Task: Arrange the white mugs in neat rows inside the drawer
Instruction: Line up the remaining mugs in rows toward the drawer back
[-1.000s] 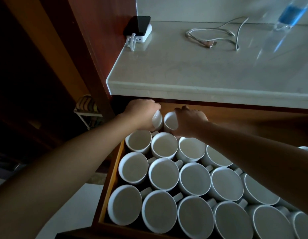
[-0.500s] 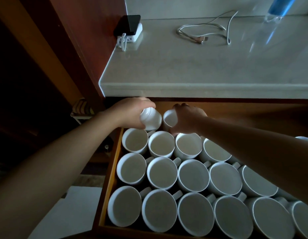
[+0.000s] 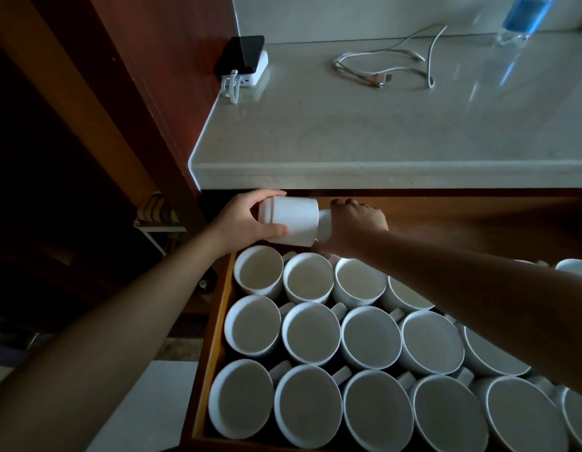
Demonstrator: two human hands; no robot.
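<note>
The left hand is gripping a mug tipped on its side above the drawer, likely to fit it under the desk lip. The right hand is closing on a second mug behind. Three rows are sitting upright below.

Mugs in drawer (rows), below countertop.

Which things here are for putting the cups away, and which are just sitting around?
For the job:
- left hand holding a white mug on its side
- right hand on a second mug, mostly hidden
- rows of mugs standing upright
- wooden drawer

Just lying about:
- charger block
- white cable
- water bottle
- countertop
</note>
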